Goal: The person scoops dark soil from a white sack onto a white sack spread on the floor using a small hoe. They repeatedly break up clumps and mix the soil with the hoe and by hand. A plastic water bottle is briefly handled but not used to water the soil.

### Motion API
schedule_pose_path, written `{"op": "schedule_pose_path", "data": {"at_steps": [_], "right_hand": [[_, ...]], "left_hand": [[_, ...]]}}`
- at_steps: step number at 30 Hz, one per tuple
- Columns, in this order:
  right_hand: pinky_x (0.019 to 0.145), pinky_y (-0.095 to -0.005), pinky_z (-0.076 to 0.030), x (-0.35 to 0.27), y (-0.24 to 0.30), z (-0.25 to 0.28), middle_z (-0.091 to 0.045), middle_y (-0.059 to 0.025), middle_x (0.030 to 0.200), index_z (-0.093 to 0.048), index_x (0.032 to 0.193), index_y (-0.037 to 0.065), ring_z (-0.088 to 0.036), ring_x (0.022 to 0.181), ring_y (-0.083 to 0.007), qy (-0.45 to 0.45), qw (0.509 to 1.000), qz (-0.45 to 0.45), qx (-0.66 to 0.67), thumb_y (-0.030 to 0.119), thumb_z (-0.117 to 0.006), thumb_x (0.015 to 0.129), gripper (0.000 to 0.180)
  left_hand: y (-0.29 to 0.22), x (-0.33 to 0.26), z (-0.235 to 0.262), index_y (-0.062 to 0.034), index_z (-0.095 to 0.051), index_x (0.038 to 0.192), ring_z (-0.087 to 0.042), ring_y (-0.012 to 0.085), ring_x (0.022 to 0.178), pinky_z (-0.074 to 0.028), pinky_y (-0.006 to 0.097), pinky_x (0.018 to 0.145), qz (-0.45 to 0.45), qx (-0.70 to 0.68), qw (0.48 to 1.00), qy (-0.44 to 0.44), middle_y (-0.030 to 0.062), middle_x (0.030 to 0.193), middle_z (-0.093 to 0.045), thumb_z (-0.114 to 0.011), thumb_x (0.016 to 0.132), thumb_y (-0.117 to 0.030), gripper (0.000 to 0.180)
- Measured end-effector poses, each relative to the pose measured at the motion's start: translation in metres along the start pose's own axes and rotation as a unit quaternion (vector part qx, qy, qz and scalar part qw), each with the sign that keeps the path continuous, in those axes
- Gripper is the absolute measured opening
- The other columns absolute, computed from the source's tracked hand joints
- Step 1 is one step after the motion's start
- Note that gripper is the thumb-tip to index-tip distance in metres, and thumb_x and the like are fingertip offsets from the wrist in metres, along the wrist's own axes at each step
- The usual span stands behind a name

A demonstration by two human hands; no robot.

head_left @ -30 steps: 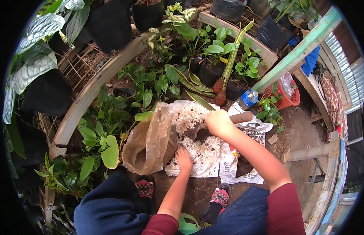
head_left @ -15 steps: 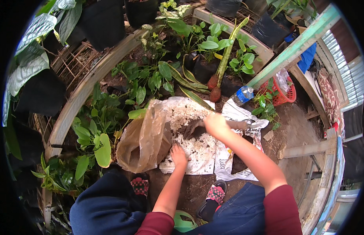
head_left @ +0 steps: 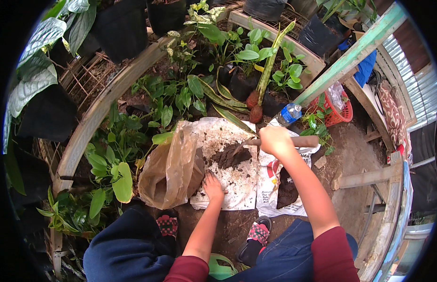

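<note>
My right hand (head_left: 275,141) is closed around the wooden handle of a hand trowel (head_left: 305,141), whose blade slants down to the left. The blade reaches the edge of a heap of dark soil (head_left: 229,157). That heap lies on a flattened, soil-specked white sack (head_left: 246,188). My left hand (head_left: 213,187) rests with fingers stretched out on the sack, just below the heap. Beside it stands an open brown plastic bag (head_left: 169,164). To the right, a printed white sack (head_left: 268,192) has an opening with dark soil showing inside.
Two uprooted snake plants (head_left: 256,113) lie beyond the sack, near a water bottle (head_left: 289,114). A red basket (head_left: 341,110) stands at the right by a green post (head_left: 355,54). Leafy plants (head_left: 122,181) crowd the left, inside a curved wooden frame (head_left: 91,117).
My right hand has moved slightly up and right with the trowel, drawing its blade back and uncovering the soil heap. The printed sack's soil shows more. My left hand stays nearly still.
</note>
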State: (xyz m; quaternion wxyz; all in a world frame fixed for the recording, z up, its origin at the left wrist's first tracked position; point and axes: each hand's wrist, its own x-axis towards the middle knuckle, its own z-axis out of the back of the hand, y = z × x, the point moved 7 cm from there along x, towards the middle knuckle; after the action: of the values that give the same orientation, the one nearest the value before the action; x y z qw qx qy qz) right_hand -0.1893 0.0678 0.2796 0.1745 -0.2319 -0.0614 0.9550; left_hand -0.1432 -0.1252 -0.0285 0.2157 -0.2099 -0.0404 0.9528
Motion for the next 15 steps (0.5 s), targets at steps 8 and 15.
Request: {"op": "schedule_pose_path", "data": {"at_steps": [8, 15], "right_hand": [[0.066, -0.0394, -0.056, 0.016, -0.005, -0.066, -0.071, -0.0109, 0.092, -0.072, 0.092, 0.008, -0.070, 0.086, -0.0274, 0.020, 0.998, -0.034, -0.052, 0.012, -0.062, 0.077, 0.019], [0.071, -0.0392, -0.055, 0.005, 0.011, -0.038, -0.070, -0.0099, 0.097, -0.072, 0.098, 0.008, -0.069, 0.090, -0.0267, 0.045, 0.998, -0.048, -0.018, 0.015, -0.063, 0.077, 0.023]], "left_hand": [[-0.020, 0.002, 0.011, 0.0030, -0.028, 0.140, -0.025, 0.0242, 0.138, -0.030, 0.045, 0.107, -0.009, 0.002, 1.000, 0.023, 0.0126, 0.150, -0.026, -0.083, 0.053, -0.052, 0.117], [-0.009, -0.002, 0.008, 0.0033, -0.026, 0.141, -0.026, 0.0243, 0.138, -0.031, 0.045, 0.106, -0.002, -0.013, 1.000, 0.013, 0.0125, 0.150, -0.026, -0.084, 0.052, -0.050, 0.119]]}}
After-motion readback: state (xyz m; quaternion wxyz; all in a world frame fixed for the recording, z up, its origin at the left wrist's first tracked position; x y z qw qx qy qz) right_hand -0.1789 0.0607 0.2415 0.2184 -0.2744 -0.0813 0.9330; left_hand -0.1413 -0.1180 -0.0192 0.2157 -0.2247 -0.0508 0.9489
